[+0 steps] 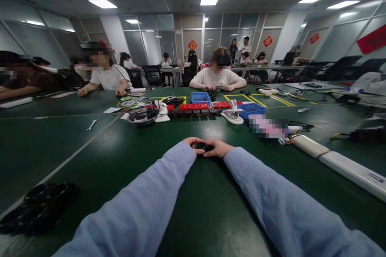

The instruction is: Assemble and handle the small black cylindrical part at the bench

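Both my hands meet over the green table, straight ahead of me. Between them is a small black ring-shaped coil [201, 147], possibly wound cable; its exact kind is too small to tell. My left hand [191, 144] closes on the coil's left side, with thumb and fingers bent around it. From the right, my right hand [217, 148] pinches the other side, and its fingers partly hide the coil. A heap of similar black coils [40, 209] lies at the lower left of the table.
Beyond my hands stand a row of red and black blocks [196, 109], white clamp stands [233, 114], blue trays [201, 98] and a bowl of cables [143, 115]. A wrench [92, 125] lies left. Long white cases [352, 168] lie right. Other people sit around the table.
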{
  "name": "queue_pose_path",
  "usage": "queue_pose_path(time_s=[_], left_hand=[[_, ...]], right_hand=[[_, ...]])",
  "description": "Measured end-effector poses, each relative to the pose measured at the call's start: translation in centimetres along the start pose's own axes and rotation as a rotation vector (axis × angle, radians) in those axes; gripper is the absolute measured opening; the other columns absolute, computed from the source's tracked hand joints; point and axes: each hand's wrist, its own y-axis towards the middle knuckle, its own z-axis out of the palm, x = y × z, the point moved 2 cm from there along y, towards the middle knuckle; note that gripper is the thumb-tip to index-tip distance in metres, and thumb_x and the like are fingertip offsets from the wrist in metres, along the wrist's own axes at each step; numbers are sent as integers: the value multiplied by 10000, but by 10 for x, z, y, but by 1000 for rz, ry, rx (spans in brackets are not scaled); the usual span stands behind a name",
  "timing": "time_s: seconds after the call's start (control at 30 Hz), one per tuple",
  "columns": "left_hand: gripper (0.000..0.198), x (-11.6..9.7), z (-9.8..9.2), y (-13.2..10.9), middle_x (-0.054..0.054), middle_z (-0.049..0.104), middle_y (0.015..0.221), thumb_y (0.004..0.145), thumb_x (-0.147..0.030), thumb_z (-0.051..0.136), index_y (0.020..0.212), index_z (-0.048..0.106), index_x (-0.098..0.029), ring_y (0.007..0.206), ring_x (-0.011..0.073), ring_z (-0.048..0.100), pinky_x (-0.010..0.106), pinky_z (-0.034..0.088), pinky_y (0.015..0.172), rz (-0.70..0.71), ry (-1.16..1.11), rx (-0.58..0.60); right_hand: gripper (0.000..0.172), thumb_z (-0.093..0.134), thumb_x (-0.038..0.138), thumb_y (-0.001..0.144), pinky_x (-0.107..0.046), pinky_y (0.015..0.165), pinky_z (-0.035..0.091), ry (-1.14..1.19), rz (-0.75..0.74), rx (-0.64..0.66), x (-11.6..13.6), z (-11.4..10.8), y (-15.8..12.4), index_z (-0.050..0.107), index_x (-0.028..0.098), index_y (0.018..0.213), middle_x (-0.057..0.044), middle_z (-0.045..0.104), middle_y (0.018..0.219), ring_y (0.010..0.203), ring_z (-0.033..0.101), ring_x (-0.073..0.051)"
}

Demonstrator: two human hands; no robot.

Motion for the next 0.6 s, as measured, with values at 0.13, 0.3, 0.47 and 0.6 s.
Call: queue_pose_path(time_s=[0.13,0.3,0.47,0.6], left_hand=[[436,1,0,0,-33,489,553,484,-220,672,893,578,-103,419,16,254,177,190,409,8,33,-19],[425,-1,-1,-1,-35,489,544,492,-225,669,892,583,-110,409,15,249,179,189,400,15,79,-37],[434,-2,1,-2,1,538,662,491,-245,674,893,581,-112,417,16,279,181,232,410,21,105,-57],[438,0,7,-2,39,541,776,489,-292,677,879,576,-121,478,46,370,199,307,456,37,252,-249]], right_hand=[[414,638,270,553,-279,738,378,6,8,1,0,0,0,573,147,943,-16,582,870,817,521,-163],[409,644,287,543,-278,736,376,12,6,-5,1,0,0,576,143,919,-13,584,847,805,522,-160],[401,639,306,544,-260,681,382,17,25,-21,-1,1,1,563,135,898,-2,584,793,747,521,-141],[387,651,345,514,-239,607,371,-112,124,-151,-3,6,3,555,133,823,0,574,723,689,510,-137]])
